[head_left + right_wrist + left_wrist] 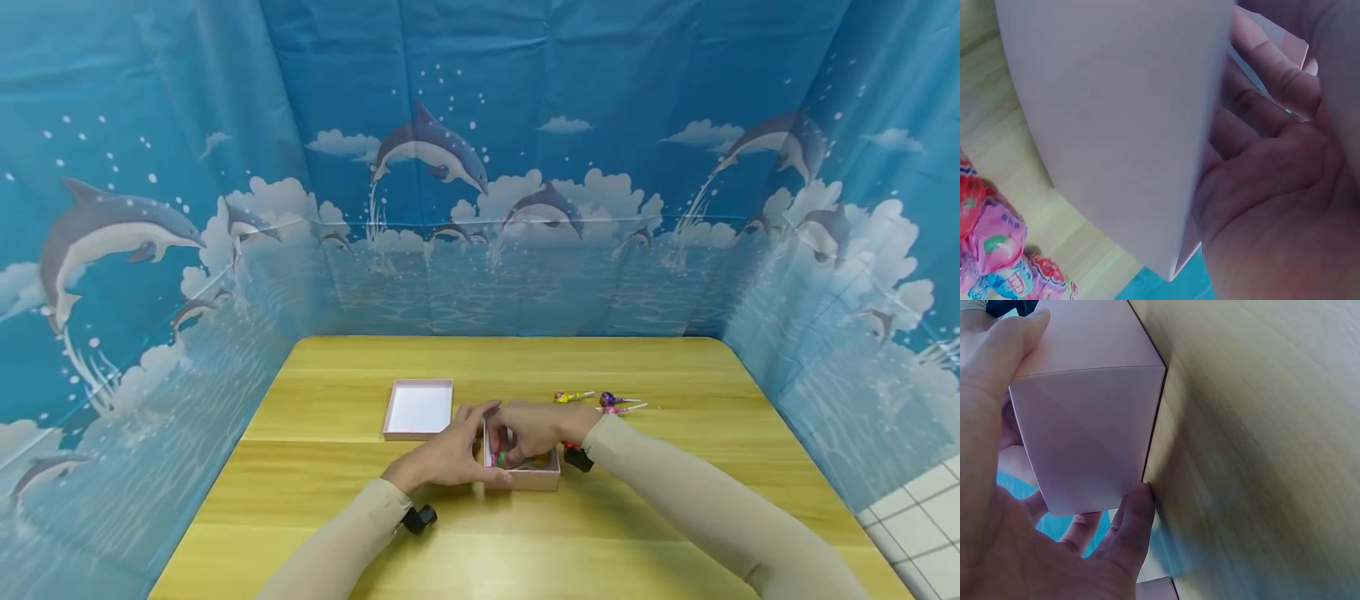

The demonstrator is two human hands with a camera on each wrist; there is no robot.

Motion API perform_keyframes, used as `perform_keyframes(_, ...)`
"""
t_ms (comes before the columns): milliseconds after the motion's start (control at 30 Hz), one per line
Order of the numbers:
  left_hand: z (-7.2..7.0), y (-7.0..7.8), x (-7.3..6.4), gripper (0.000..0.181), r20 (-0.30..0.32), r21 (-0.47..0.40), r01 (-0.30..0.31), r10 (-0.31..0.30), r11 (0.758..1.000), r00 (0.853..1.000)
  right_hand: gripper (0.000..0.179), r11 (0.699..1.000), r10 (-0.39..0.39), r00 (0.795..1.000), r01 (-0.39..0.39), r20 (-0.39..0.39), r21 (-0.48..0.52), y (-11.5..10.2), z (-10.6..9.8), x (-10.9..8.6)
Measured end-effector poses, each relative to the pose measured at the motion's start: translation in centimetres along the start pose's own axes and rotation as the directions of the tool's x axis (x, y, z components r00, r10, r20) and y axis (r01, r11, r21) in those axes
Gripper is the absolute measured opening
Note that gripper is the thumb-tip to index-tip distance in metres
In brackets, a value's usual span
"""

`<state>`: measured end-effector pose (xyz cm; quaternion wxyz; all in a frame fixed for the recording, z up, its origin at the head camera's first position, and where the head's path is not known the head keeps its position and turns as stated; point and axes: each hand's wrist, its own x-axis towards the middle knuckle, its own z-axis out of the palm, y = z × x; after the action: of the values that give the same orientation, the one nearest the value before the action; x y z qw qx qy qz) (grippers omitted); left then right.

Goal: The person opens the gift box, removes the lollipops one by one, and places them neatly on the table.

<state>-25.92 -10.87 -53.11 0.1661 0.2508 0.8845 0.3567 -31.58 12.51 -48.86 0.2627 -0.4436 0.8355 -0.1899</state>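
An uncovered pink box stands on the table with wrapped candy inside. My left hand grips its left side, the thumb along the near wall and the fingers toward the far corner; the left wrist view shows them around the box's end. My right hand reaches down into the box from above. Its thumb and forefinger pinch a green-and-pink wrapped lollipop, small in the head view. In the right wrist view, the box wall hides the fingertips of the right hand.
A pink-rimmed lid, white inside, lies left of the box. Beyond the right hand lie a yellow lollipop, a purple one and a pink one. Dolphin-print curtains enclose the wooden table at the back and sides.
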Motion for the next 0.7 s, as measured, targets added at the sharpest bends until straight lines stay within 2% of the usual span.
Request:
perform_keyframes(200,-0.1,-0.2,0.2,0.126,-0.005,-0.005,-0.014,0.014,1.000,1.000,0.017,1.000,-0.015,1.000,0.015,-0.027,-0.019,0.1,-0.5,-0.7)
perform_keyframes(433,0.3,-0.3,0.1,0.127,-0.013,-0.004,-0.016,0.016,1.000,1.000,0.014,1.000,0.006,0.998,-0.004,-0.058,0.029,0.3,-0.8,-1.6)
perform_keyframes(700,0.2,-0.4,0.3,0.124,-0.023,0.025,-0.023,0.023,0.999,0.999,0.013,0.998,-0.026,0.992,0.033,-0.120,0.058,0.6,-1.3,-2.3)
